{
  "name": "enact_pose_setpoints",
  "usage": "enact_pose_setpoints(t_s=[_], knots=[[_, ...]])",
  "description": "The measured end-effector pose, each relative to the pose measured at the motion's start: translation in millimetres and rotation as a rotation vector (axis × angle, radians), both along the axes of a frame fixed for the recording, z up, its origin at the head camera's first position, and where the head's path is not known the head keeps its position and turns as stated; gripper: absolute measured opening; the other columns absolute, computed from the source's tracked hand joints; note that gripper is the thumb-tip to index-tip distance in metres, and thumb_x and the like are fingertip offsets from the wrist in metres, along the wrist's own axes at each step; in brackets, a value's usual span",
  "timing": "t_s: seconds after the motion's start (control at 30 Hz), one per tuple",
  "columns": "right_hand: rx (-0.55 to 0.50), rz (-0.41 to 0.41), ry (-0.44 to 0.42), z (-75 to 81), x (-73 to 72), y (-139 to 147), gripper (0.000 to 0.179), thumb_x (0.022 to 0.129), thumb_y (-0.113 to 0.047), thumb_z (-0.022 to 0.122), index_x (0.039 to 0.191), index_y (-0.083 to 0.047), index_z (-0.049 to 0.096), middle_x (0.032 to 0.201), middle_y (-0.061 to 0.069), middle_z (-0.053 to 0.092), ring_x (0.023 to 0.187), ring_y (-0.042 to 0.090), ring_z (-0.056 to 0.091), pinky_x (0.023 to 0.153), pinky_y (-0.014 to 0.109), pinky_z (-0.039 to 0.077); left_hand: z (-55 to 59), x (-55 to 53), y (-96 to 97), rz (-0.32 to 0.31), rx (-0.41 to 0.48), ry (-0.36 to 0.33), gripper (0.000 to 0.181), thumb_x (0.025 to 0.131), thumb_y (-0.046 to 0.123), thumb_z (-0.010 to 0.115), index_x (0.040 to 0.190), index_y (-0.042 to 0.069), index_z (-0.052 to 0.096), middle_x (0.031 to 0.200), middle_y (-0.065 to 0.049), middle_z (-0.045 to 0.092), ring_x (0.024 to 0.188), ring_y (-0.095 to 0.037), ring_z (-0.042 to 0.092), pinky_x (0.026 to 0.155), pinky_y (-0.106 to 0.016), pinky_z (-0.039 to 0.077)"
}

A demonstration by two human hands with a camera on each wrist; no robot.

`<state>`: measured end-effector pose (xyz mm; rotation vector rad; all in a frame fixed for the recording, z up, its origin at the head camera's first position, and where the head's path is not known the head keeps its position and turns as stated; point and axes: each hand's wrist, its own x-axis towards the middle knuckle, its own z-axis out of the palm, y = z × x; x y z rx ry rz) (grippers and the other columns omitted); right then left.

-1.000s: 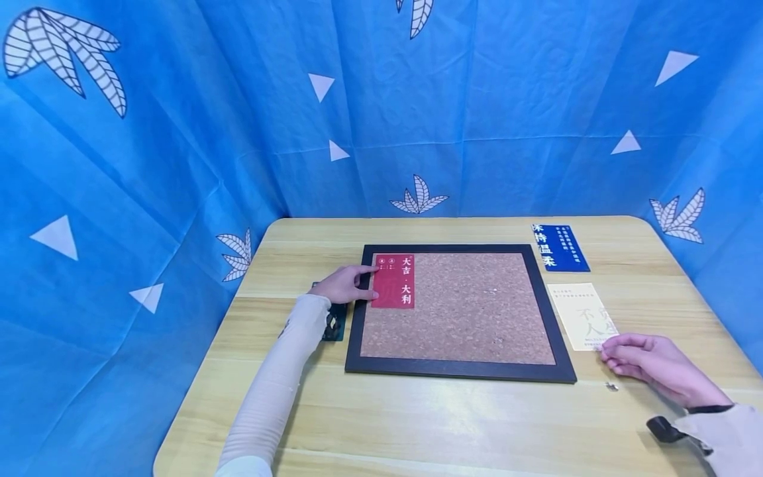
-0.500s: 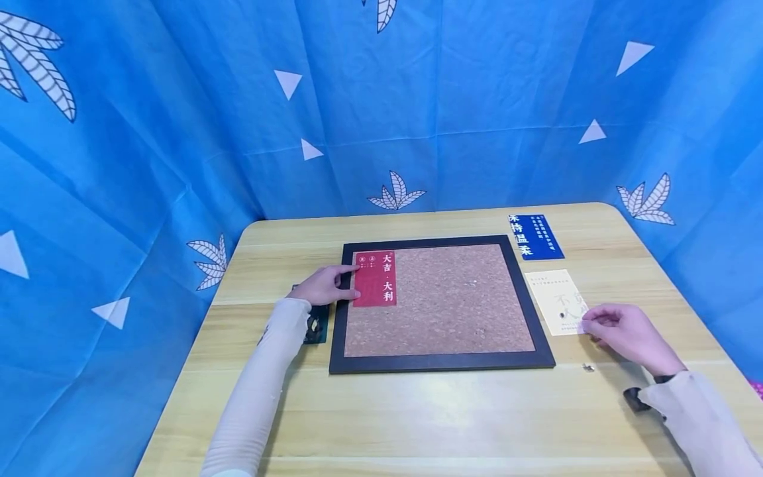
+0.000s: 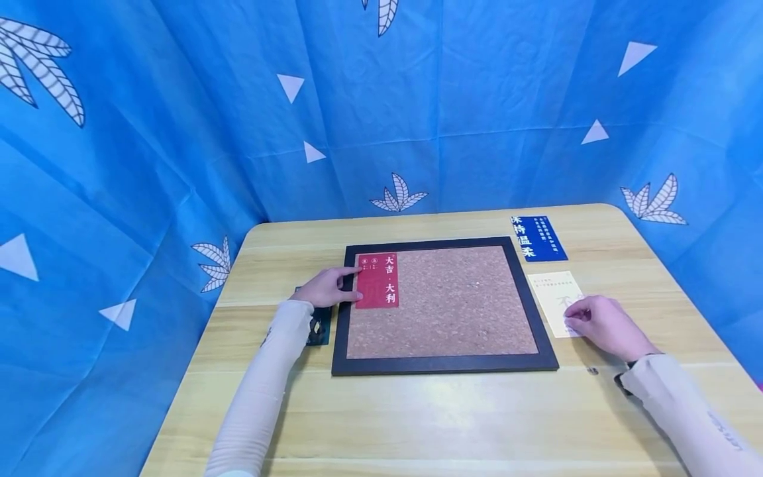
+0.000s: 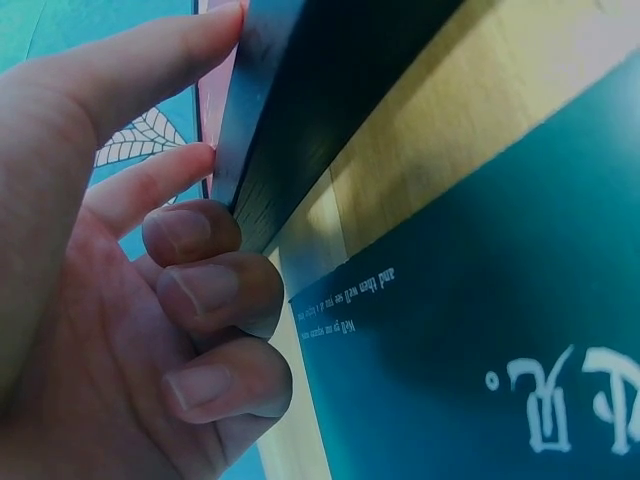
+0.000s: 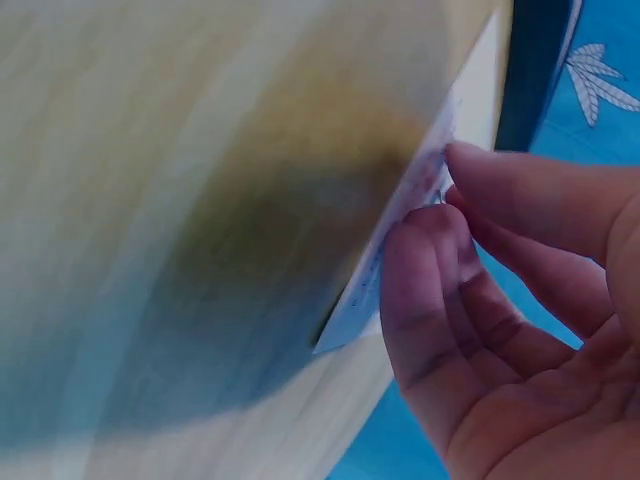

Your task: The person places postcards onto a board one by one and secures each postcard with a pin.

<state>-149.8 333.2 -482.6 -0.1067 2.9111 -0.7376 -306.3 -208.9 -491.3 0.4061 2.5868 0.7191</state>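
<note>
On the upper left of the black-framed cork board (image 3: 447,311) lies a red card (image 3: 377,281) with white characters. The thumb and index finger of my left hand (image 3: 324,288) press its left edge down, reaching over the frame. In the left wrist view the other fingers curl beside the frame. My right hand (image 3: 608,328) is over the lower right of a cream card (image 3: 551,291) on the table. Thumb and index tips come together there on a tiny dark piece, mostly hidden by the fingers in the right wrist view; its kind I cannot tell.
A dark green card (image 3: 318,328) lies left of the board, partly under my left hand. Behind the cream card is a blue card (image 3: 541,238) with white characters. Small metal bits (image 3: 593,371) lie on the table near my right wrist. Blue cloth (image 3: 369,99) hangs behind.
My right hand has moved left, further over the cream card. A dark dot seen on that card half a second ago is now covered by the fingers. The left hand stays on the red card.
</note>
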Motion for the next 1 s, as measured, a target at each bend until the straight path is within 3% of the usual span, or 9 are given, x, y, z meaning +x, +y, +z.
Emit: enact_pose_setpoints(t_s=[0.27, 0.47, 0.73, 1.0], knots=[[-0.033, -0.028, -0.003, 3.3, -3.0, 6.8, 0.021, 0.092, -0.008, 0.073, 0.104, 0.008, 0.069, 0.087, 0.011, 0.070, 0.077, 0.018, 0.059, 0.063, 0.022, 0.047, -2.0, -0.2, 0.0, 0.002, 0.001, -0.003, 0.083, 0.086, 0.046, 0.082, 0.158, 0.029, 0.044, 0.119, -0.008, 0.062, 0.107, -0.023, 0.055, 0.081, -0.033, 0.050], [-0.003, -0.011, -0.051, 3.2, -7.0, 8.7, 0.026, 0.093, -0.008, 0.071, 0.111, 0.011, 0.071, 0.093, 0.016, 0.072, 0.081, 0.021, 0.061, 0.067, 0.025, 0.048, -0.9, 0.1, -0.3, 0.001, 0.001, -0.004, 0.083, 0.086, 0.048, 0.081, 0.158, 0.030, 0.043, 0.121, -0.008, 0.062, 0.108, -0.023, 0.054, 0.081, -0.032, 0.050], [0.031, 0.011, -0.024, 2.0, -9.6, 6.8, 0.020, 0.093, -0.008, 0.071, 0.104, 0.009, 0.075, 0.094, 0.019, 0.074, 0.081, 0.023, 0.062, 0.075, 0.038, 0.052, 1.0, 1.4, -0.9, 0.007, -0.005, 0.002, 0.082, 0.087, 0.047, 0.081, 0.158, 0.029, 0.044, 0.112, -0.008, 0.062, 0.102, -0.023, 0.055, 0.077, -0.031, 0.047], [0.015, 0.010, 0.005, 3.2, -5.7, 7.8, 0.017, 0.093, -0.008, 0.071, 0.100, 0.007, 0.074, 0.087, 0.010, 0.074, 0.077, 0.019, 0.060, 0.067, 0.025, 0.046, -0.9, 0.2, -1.1, -0.009, 0.015, 0.004, 0.080, 0.088, 0.047, 0.080, 0.157, 0.026, 0.046, 0.103, -0.010, 0.060, 0.091, -0.023, 0.055, 0.073, -0.032, 0.044]])
